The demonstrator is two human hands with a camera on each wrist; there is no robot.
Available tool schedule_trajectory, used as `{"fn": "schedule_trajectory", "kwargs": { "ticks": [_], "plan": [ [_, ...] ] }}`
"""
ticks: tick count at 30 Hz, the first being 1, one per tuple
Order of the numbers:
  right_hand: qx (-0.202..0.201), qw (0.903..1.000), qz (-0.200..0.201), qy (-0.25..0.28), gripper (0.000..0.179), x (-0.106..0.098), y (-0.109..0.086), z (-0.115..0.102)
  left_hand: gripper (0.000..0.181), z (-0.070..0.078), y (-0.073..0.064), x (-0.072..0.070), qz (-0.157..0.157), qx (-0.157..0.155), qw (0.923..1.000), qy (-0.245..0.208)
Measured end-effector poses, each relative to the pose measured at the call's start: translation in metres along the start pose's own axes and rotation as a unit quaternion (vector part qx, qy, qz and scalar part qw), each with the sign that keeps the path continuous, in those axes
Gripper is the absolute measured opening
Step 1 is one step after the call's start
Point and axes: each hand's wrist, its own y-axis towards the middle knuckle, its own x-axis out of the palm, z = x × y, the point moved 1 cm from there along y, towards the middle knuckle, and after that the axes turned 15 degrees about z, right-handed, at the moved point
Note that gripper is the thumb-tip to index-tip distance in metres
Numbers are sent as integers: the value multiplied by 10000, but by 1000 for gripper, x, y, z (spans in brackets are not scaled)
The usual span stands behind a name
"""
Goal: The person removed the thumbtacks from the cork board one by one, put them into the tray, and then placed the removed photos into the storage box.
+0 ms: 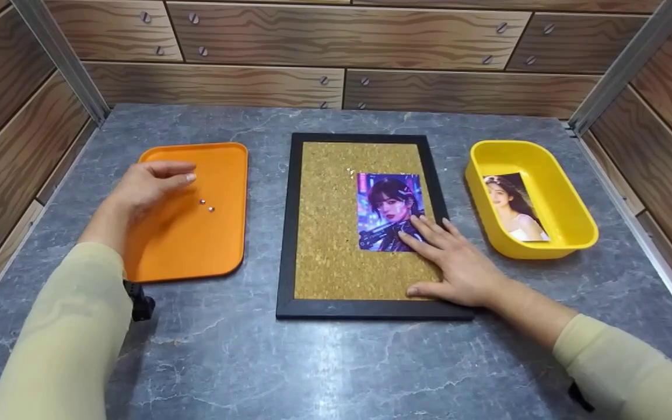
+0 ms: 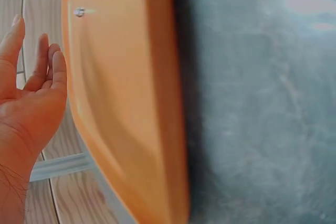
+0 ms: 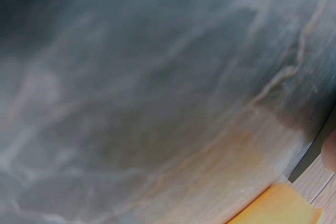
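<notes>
My left hand (image 1: 152, 184) hovers over the orange tray (image 1: 219, 245), its fingers loosely bent. In the left wrist view a gap shows between thumb and fingers, with nothing held. Two small silver thumbtacks (image 1: 207, 205) lie on the tray, right of that hand; one (image 2: 79, 12) shows its shiny head in the left wrist view. My right hand (image 1: 458, 265) rests with spread fingers on the cork board (image 1: 327, 245) and the lower right of a purple-blue picture card (image 1: 388, 204). Small shiny bits (image 1: 350, 171) sit by the card's upper left corner; their kind is unclear.
A yellow bin (image 1: 569, 204) stands right of the board with a photo (image 1: 514, 207) of a person inside. The board has a raised black frame (image 1: 365, 309). Everything sits on a grey marbled table (image 1: 225, 361), walled by wood-patterned panels (image 1: 347, 35).
</notes>
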Motion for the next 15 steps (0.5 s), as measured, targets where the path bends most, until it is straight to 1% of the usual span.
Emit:
{"fn": "schedule_trajectory", "kwargs": {
  "ticks": [3,6,9,15],
  "plan": [
    [18,10000,-17,24,100,0,0,0,60,8,-1,-1,43,29,10000,-3],
    [30,10000,-50,9,100,0,1,0,60,15,-4,1,19,-8,10000,-97],
    [81,9999,-116,-14,100,-1,0,0,58,24,-6,5,-12,37,9997,-222],
    [163,9997,-188,8,99,-1,0,-1,56,43,-8,18,-67,152,9994,-298]
  ]
}}
